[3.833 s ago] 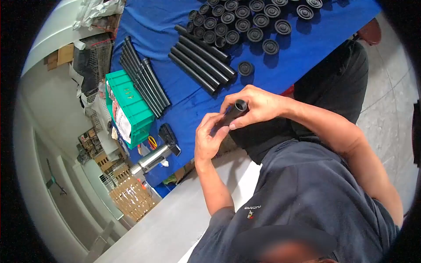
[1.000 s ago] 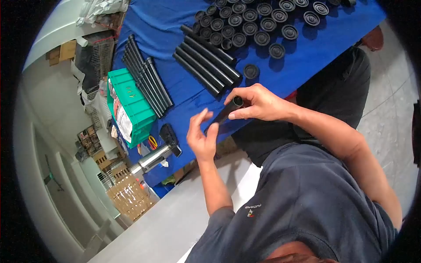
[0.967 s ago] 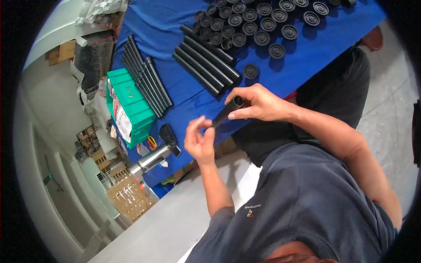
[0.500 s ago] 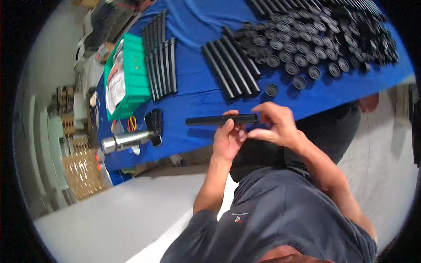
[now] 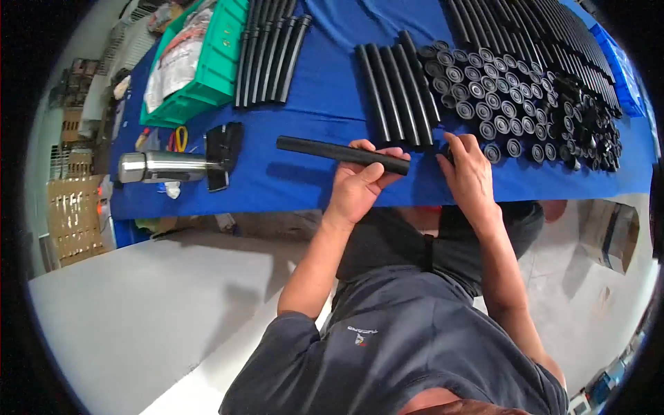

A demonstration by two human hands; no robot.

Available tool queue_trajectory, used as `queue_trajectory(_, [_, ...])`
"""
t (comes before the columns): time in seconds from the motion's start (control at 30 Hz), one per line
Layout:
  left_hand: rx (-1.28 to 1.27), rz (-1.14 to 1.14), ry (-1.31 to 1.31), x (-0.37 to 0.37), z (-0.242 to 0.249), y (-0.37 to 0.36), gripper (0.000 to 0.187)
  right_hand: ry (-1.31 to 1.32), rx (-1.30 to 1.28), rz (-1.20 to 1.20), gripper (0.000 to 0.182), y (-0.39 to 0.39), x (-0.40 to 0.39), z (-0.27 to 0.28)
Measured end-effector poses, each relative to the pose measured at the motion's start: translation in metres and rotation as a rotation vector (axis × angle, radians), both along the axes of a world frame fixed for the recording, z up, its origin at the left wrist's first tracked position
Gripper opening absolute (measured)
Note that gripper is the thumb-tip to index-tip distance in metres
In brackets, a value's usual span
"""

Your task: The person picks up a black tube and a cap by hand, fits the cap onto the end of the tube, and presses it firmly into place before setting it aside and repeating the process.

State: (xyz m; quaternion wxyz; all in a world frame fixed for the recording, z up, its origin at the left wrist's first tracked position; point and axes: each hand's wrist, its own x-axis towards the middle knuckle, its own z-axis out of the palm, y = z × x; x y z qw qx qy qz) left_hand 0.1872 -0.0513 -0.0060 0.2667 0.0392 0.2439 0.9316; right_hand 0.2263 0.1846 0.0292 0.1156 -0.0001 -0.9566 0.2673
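My left hand (image 5: 361, 181) is closed round a plain black tube (image 5: 315, 147), held roughly level above the front of the blue table. The tube's right end pokes out past my fingers. To its right, my right hand (image 5: 472, 173) reaches down to the tabletop, thumb and fingers curled round a small black round cap (image 5: 449, 153), mostly hidden by the fingers. Several black tubes (image 5: 391, 93) lie side by side just beyond my hands. A spread of black ringed caps (image 5: 508, 109) covers the cloth to the right of them.
A green crate (image 5: 220, 59) with white bags stands at the left, beside tubes with collared ends (image 5: 277, 59). Nearer lie a steel flask (image 5: 162, 167), a black object (image 5: 220, 155) and yellow-handled scissors (image 5: 180, 138). More tubes (image 5: 539, 31) and a blue bin (image 5: 619, 69) are at the far right.
My right hand has left the tube's right end and moved out to the lone cap on the table. The left hand still holds the tube, now tilted differently. The whole view has shifted.
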Motion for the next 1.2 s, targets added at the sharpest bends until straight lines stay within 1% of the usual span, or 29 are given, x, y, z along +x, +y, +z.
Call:
queue_trajectory(0.03, [0.001, 0.01, 0.006, -0.001, 0.0, 0.001, 0.036, -0.008, -0.001, 0.005, 0.042, 0.002, 0.003, 0.005])
queue_trajectory(0.1, [0.014, 0.044, -0.026, 0.002, -0.001, 0.004, 0.041, -0.077, -0.205, 0.019, 0.041, 0.0, 0.012, 0.024])
queue_trajectory(0.13, [0.026, 0.041, -0.019, 0.001, -0.003, 0.003, 0.04, -0.096, -0.309, 0.023, 0.041, -0.002, 0.011, 0.031])
queue_trajectory(0.17, [0.025, 0.045, -0.015, 0.001, -0.003, 0.004, 0.04, -0.053, -0.469, 0.046, 0.041, -0.004, 0.013, 0.018])
queue_trajectory(0.2, [0.019, 0.05, -0.012, 0.001, -0.002, 0.004, 0.04, -0.131, -0.739, 0.049, 0.041, -0.008, 0.017, 0.011])
queue_trajectory(0.27, [0.007, 0.048, -0.005, 0.0, -0.003, 0.004, 0.039, -0.223, -1.047, 0.065, 0.04, -0.022, 0.023, 0.009])
queue_trajectory(0.3, [-0.002, 0.048, -0.001, 0.001, -0.003, 0.004, 0.038, -0.305, -1.112, 0.073, 0.042, -0.025, 0.024, 0.009])
queue_trajectory(0.33, [-0.001, 0.051, 0.001, 0.002, -0.003, 0.005, 0.038, -0.33, -1.089, 0.075, 0.042, -0.028, 0.024, 0.005])
queue_trajectory(0.5, [-0.013, 0.062, 0.018, 0.003, 0.001, 0.006, 0.035, -0.296, -1.153, 0.041, 0.04, -0.042, 0.022, 0.001])
queue_trajectory(0.6, [-0.027, 0.071, 0.005, 0.003, 0.0, 0.006, 0.033, -0.293, -1.081, 0.044, 0.04, -0.043, 0.021, 0.003])
queue_trajectory(0.7, [-0.064, 0.082, 0.014, 0.005, 0.0, 0.006, 0.032, -0.252, -0.939, 0.071, 0.039, -0.044, 0.021, 0.008])
queue_trajectory(0.8, [-0.071, 0.096, 0.018, 0.006, 0.002, 0.009, 0.031, -0.091, -0.684, 0.164, 0.039, -0.042, 0.019, 0.011])
queue_trajectory(0.9, [-0.091, 0.109, 0.008, 0.009, 0.001, 0.01, 0.031, -0.147, -0.727, 0.128, 0.04, -0.044, 0.021, 0.011])
queue_trajectory(1.0, [-0.091, 0.136, 0.001, 0.01, 0.002, 0.012, 0.032, -0.069, -0.663, 0.171, 0.04, -0.044, 0.019, 0.005])
queue_trajectory(1.1, [-0.138, 0.179, -0.02, 0.011, 0.006, 0.014, 0.033, -0.047, -0.605, 0.182, 0.04, -0.044, 0.017, 0.004])
queue_trajectory(1.2, [-0.14, 0.192, -0.054, 0.012, 0.011, 0.015, 0.034, -0.039, -0.624, 0.179, 0.04, -0.045, 0.016, 0.001])
